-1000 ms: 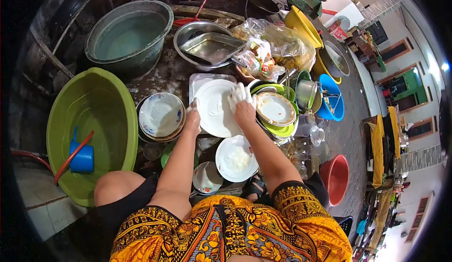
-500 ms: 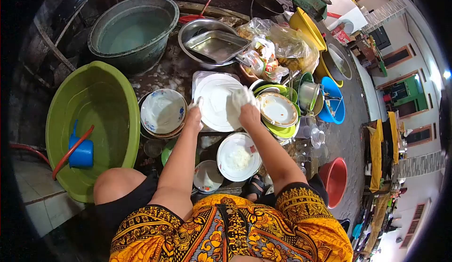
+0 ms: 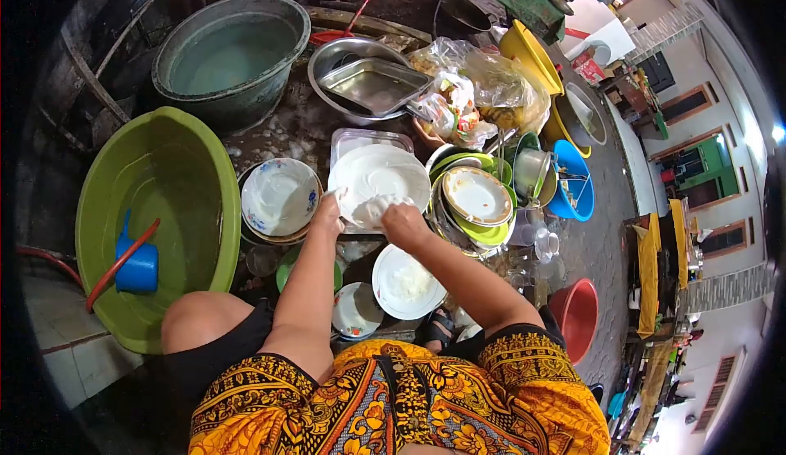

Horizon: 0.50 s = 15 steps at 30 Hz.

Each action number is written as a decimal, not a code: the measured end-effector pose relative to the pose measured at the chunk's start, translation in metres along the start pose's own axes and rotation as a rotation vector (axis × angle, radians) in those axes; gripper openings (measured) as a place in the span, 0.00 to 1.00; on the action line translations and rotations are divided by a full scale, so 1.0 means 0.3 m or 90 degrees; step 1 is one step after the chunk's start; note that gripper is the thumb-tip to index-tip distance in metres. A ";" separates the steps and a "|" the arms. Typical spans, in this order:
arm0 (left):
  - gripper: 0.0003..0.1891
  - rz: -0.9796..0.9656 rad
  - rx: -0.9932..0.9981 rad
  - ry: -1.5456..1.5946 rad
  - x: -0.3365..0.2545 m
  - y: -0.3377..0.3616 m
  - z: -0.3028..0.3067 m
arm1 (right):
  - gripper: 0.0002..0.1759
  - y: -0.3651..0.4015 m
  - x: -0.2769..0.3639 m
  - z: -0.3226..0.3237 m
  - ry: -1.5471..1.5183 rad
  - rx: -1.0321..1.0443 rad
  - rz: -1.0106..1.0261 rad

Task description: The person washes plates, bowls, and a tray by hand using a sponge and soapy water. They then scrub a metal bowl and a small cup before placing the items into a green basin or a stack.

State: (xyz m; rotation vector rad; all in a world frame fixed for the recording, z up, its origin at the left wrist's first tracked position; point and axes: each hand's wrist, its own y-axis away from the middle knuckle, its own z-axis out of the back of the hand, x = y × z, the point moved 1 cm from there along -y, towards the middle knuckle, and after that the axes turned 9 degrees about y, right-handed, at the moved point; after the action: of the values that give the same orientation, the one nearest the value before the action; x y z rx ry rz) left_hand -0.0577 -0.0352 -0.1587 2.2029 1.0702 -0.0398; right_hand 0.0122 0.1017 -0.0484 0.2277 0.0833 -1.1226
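Observation:
A white plate [image 3: 385,170] with soapy streaks is held over a clear plastic tray [image 3: 348,140]. My left hand [image 3: 331,212] is closed on its lower left rim. In my closed right hand [image 3: 404,220] is a white foamy wad [image 3: 375,208], pressed against the plate near its lower edge. To the left sits a stack topped by a flower-patterned bowl [image 3: 281,196]. Below my right wrist, a white plate [image 3: 408,281] carries pale food scraps, with a smaller bowl [image 3: 358,308] beside it.
A green tub [image 3: 219,234] of water holds a blue dipper [image 3: 137,267]. A dark basin [image 3: 278,78] of water stands behind it. On the right are stacked dirty plates [image 3: 477,196], a blue basin [image 3: 583,197] and a red basin [image 3: 575,321]. Plastic bags [image 3: 508,87] lie at the back.
My right hand with the white wad has swept from the plate's right side down and left to its lower edge. The plate has shifted slightly; my left hand stays at its left side.

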 end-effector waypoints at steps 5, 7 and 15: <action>0.18 0.054 0.010 0.035 -0.041 0.008 0.006 | 0.05 -0.027 0.004 0.109 0.016 -0.025 0.047; 0.21 0.086 0.085 0.067 -0.056 0.036 -0.012 | 0.05 -0.046 0.005 0.150 0.030 0.006 0.065; 0.20 -0.034 0.149 0.133 -0.094 -0.002 -0.030 | 0.10 0.004 -0.130 0.169 -0.031 0.151 -0.003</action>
State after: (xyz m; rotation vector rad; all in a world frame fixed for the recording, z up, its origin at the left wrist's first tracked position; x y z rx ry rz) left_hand -0.0789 -0.0491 -0.1435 2.4281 1.2958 0.0452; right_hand -0.0061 0.1252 0.0082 0.4108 -0.0930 -1.1421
